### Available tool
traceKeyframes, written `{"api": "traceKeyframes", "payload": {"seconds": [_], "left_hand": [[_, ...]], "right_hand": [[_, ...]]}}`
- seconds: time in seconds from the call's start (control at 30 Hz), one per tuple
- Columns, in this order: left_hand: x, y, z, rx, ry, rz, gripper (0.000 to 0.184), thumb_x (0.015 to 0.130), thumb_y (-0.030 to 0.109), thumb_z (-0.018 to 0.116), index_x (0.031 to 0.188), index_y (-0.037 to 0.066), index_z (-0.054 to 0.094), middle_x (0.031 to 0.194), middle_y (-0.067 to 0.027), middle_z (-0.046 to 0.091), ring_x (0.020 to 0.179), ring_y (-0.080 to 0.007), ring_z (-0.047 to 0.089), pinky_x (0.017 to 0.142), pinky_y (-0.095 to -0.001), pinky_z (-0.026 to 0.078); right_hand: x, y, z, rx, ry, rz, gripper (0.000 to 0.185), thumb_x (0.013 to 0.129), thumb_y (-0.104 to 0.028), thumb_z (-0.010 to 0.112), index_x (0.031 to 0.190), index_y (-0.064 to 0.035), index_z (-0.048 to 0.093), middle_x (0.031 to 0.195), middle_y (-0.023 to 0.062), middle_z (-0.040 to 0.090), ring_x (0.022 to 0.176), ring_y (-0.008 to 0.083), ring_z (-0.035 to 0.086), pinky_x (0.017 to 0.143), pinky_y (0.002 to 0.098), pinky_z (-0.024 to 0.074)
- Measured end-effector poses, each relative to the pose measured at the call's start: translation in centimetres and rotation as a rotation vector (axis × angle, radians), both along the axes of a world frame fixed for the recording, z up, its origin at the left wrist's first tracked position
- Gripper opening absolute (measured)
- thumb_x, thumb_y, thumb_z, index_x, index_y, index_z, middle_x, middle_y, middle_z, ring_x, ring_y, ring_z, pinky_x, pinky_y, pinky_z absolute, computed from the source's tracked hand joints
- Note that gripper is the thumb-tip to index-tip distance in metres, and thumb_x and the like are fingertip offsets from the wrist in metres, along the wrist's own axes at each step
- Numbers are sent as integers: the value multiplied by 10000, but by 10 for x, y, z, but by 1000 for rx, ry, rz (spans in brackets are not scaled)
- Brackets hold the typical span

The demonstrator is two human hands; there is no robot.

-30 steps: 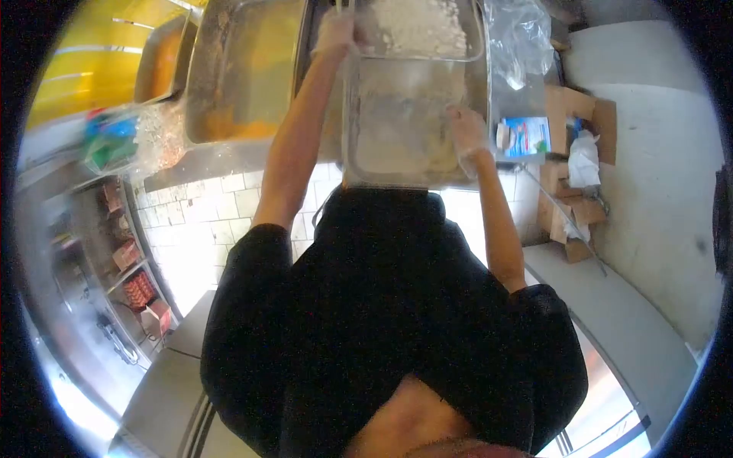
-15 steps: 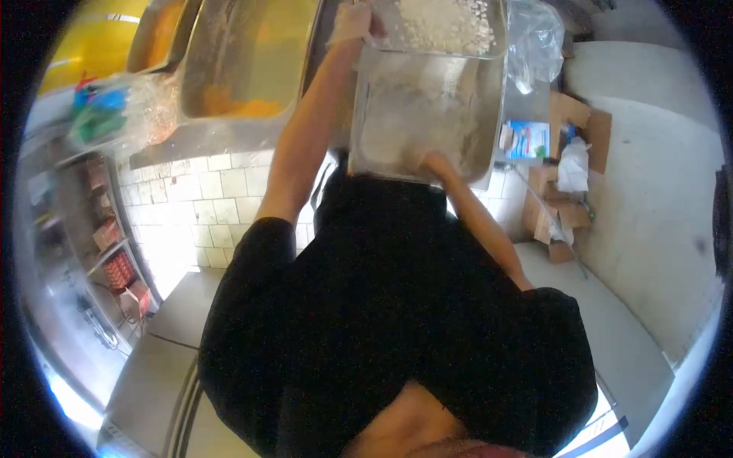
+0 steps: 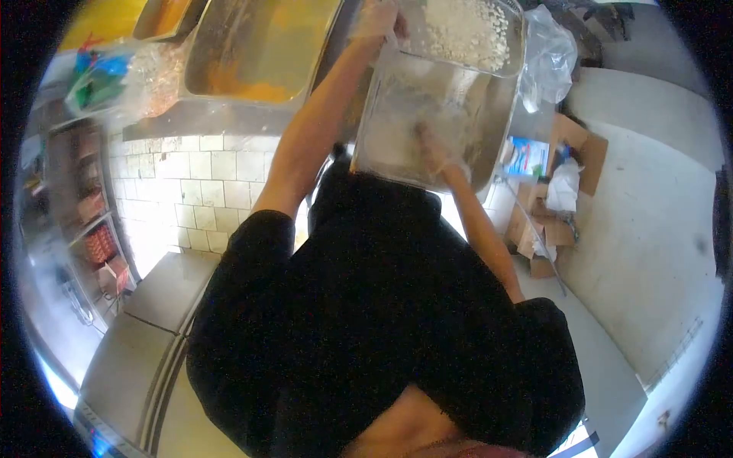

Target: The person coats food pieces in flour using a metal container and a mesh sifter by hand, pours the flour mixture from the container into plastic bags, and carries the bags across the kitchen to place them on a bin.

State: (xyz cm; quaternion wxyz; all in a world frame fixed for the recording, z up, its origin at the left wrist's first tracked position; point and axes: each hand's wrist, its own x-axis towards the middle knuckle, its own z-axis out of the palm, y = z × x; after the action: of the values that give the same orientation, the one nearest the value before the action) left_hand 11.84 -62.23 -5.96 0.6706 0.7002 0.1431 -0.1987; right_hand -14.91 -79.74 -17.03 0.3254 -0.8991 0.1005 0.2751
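My left hand [image 3: 379, 23], in what looks like a thin clear glove, grips the left side of a metal tray [image 3: 458, 61] of white chopped pieces [image 3: 466, 30]. That tray overlaps the far end of a deeper metal pan [image 3: 481, 122], whose floor has a pale powdery coating. Inside this pan is my right hand [image 3: 437, 151], reaching over the near rim with its fingers pointing away from me. Motion smears those fingers, so their shape and anything they hold cannot be made out.
Left of my arm stands a large pan [image 3: 267, 53] with orange-yellow residue, beside a smaller orange-filled tray [image 3: 163, 17]. Plastic bags [image 3: 153, 76] lie at the left. To the right are a clear bag [image 3: 548, 57], a blue-white packet [image 3: 527, 156] and cardboard boxes [image 3: 584, 149].
My right hand has moved from the near rim farther into the pan. My left hand stays at the tray's side. The whole view has shifted slightly.
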Motion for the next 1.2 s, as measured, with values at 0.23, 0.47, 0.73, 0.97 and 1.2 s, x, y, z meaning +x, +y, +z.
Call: {"api": "traceKeyframes", "payload": {"seconds": [0.23,0.47,0.73,0.97,1.2], "left_hand": [[-1,-4,-7,-38,-13,-5,384,889,312,450,721,-2,597,577,-102,584,523,-217,583,502,-362,476],[7,-5,-24,-59,-43,3,437,905,353,446,691,7,604,562,-88,575,514,-202,568,499,-359,462],[9,-13,-36,-130,-66,25,497,919,409,444,664,20,617,551,-66,569,505,-181,545,506,-361,442],[7,-12,-35,-104,-122,69,448,914,386,453,707,18,602,551,-73,569,492,-189,547,490,-364,446],[8,-11,-35,-97,-156,122,394,908,360,464,758,16,585,551,-81,570,478,-197,549,471,-368,450]], "right_hand": [[38,33,11,266,89,502,578,930,-313,417,1406,-19,273,1431,200,317,1338,303,285,1105,379,227],[57,32,-19,469,-158,165,530,966,-379,397,1336,-1,420,1374,112,444,1260,203,418,1041,325,331],[24,46,-18,818,75,186,575,955,-423,417,1356,-11,390,1409,104,393,1285,215,365,1066,352,285],[13,46,-7,768,216,291,615,940,-473,428,1396,-68,347,1445,93,336,1323,203,286,1088,350,237],[11,50,11,604,160,291,472,963,-414,379,1317,-127,500,1343,80,489,1308,260,318,1103,383,195]]}}
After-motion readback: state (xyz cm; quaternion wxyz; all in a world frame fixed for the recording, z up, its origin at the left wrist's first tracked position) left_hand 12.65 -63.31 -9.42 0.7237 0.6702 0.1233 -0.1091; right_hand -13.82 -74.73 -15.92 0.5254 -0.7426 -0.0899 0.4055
